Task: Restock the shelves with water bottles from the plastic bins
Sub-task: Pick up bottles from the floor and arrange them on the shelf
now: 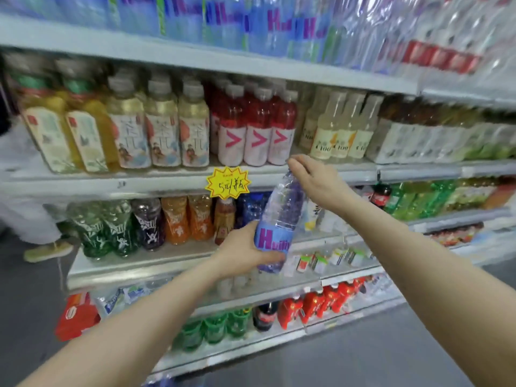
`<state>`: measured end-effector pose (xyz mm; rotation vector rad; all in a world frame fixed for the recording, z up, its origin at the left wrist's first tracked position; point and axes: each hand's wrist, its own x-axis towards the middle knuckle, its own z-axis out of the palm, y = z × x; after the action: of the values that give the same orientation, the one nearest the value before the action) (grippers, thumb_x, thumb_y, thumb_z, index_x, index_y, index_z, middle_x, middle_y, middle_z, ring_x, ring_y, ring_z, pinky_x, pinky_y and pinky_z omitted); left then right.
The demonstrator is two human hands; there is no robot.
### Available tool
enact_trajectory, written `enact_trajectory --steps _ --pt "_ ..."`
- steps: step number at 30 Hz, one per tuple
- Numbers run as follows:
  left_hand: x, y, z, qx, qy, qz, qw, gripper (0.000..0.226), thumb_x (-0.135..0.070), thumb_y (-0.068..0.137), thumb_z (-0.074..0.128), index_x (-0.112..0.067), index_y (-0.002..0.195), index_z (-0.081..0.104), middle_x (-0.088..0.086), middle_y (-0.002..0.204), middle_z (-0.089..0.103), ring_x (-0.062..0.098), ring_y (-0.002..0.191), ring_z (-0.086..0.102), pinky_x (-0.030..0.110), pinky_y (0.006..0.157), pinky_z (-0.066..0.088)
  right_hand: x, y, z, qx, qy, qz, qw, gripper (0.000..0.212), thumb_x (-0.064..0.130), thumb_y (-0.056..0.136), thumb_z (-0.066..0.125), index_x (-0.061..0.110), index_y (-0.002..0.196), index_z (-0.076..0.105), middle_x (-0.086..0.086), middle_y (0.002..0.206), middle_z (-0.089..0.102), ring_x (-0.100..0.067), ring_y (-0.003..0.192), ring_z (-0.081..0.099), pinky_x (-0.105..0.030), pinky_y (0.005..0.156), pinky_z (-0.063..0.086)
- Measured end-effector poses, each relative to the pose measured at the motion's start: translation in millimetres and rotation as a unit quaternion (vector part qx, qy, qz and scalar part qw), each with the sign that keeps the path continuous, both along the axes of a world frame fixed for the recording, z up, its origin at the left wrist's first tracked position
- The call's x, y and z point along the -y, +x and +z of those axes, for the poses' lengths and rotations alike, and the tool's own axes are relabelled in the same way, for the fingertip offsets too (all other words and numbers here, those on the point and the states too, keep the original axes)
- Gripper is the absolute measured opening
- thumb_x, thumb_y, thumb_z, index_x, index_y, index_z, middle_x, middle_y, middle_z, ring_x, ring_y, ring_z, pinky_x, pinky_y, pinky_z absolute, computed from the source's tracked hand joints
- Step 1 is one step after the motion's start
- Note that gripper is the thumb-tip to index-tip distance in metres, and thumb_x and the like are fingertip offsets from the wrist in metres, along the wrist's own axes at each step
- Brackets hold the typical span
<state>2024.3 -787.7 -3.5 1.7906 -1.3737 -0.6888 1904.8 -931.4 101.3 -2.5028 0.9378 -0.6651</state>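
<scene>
A clear water bottle [282, 219] with a blue label and purple lettering is held up, tilted, in front of the shelves. My left hand [245, 252] grips its lower part around the label. My right hand [312, 177] holds its top, fingers curled over the cap, which is hidden. Behind the bottle is the third shelf [178, 261] from the top, with a gap among its drinks. Shrink-wrapped packs of the same water [251, 26] fill the top shelf. No plastic bin is in view.
Tea and red drink bottles [257, 129] line the second shelf. A yellow star price tag [227, 182] hangs from its edge. Green, purple and orange sodas [145, 224] stand left of the gap. A person's shoe [47, 251] is at the left on the grey floor.
</scene>
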Motion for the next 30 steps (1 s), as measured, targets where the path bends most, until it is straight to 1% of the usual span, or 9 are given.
enact_trajectory --steps 3,6,8,12,14,17,22,26,30 --pt "11.0 19.9 67.8 0.004 -0.059 0.02 0.998 0.047 -0.047 0.066 0.084 -0.03 0.103 0.06 -0.013 0.095 0.07 0.002 0.085 0.066 0.03 0.084 0.055 3.7 22.5 72.1 0.071 -0.069 0.015 0.995 0.041 0.046 0.104 0.033 0.027 0.137 0.049 -0.004 0.129 0.063 -0.026 0.118 0.055 -0.028 0.087 0.037" --pt "25.8 44.2 136.0 0.01 -0.116 0.048 0.992 0.058 -0.057 0.054 0.084 -0.031 0.1 0.06 -0.015 0.09 0.07 -0.001 0.08 0.065 0.026 0.079 0.056 9.1 40.7 137.4 0.136 -0.155 -0.001 0.979 0.043 0.044 0.105 0.031 0.023 0.137 0.049 -0.008 0.128 0.063 -0.03 0.119 0.055 -0.031 0.088 0.037" --pt "33.8 61.6 178.4 0.005 -0.152 0.06 0.987 0.064 -0.058 0.048 0.084 -0.029 0.099 0.062 -0.012 0.092 0.072 0.006 0.083 0.069 0.034 0.082 0.057 16.4 52.5 172.5 0.138 -0.218 -0.02 0.966 0.044 0.042 0.106 0.029 0.02 0.139 0.047 -0.011 0.124 0.063 -0.03 0.115 0.056 -0.033 0.083 0.037" --pt "51.1 98.8 252.6 0.025 -0.2 0.07 0.977 0.04 -0.043 0.064 0.087 -0.031 0.09 0.059 -0.014 0.09 0.069 0.006 0.083 0.067 0.016 0.067 0.053 44.6 78.5 229.2 0.14 -0.302 -0.064 0.941 0.041 0.034 0.105 0.034 0.018 0.141 0.044 -0.016 0.125 0.061 -0.035 0.114 0.055 -0.038 0.085 0.038" --pt "65.2 120.9 278.3 0.038 -0.225 0.098 0.969 0.045 -0.049 0.059 0.087 -0.031 0.09 0.06 -0.013 0.091 0.069 0.009 0.086 0.067 0.023 0.073 0.054 57.9 92.5 251.3 0.126 -0.326 -0.086 0.933 0.039 0.028 0.104 0.036 0.017 0.141 0.041 -0.018 0.125 0.058 -0.037 0.112 0.054 -0.039 0.083 0.037" --pt "87.8 153.5 299.8 0.064 -0.223 0.147 0.962 0.06 -0.063 0.048 0.084 -0.03 0.095 0.066 -0.009 0.093 0.07 0.015 0.088 0.066 0.035 0.086 0.054 73.0 114.1 277.8 0.112 -0.34 -0.106 0.928 0.04 0.026 0.102 0.04 0.019 0.142 0.038 -0.02 0.128 0.054 -0.039 0.113 0.052 -0.041 0.085 0.038" --pt "115.7 186.3 306.1 0.109 -0.189 0.195 0.956 0.087 -0.081 0.03 0.069 -0.031 0.101 0.065 -0.008 0.096 0.069 0.017 0.092 0.063 0.04 0.087 0.053 99.7 150.4 296.9 0.109 -0.315 -0.098 0.938 0.049 0.029 0.102 0.042 0.024 0.148 0.028 -0.019 0.137 0.045 -0.041 0.116 0.05 -0.045 0.092 0.042" --pt "132.1 194.0 295.7 0.122 -0.179 0.182 0.959 0.094 -0.079 0.034 0.069 -0.023 0.109 0.058 -0.004 0.1 0.067 0.017 0.094 0.062 0.042 0.089 0.051 112.5 169.9 292.9 0.09 -0.293 -0.098 0.947 0.057 0.038 0.102 0.042 0.027 0.153 0.018 -0.018 0.144 0.038 -0.041 0.117 0.05 -0.049 0.094 0.043" --pt "139.4 200.0 288.0 0.122 -0.195 0.155 0.961 0.074 -0.06 0.062 0.08 -0.017 0.114 0.049 -0.005 0.102 0.063 0.016 0.095 0.06 0.032 0.081 0.047 126.2 178.2 283.2 0.088 -0.291 -0.087 0.949 0.06 0.042 0.1 0.046 0.026 0.152 0.02 -0.015 0.144 0.04 -0.04 0.118 0.051 -0.048 0.095 0.042"
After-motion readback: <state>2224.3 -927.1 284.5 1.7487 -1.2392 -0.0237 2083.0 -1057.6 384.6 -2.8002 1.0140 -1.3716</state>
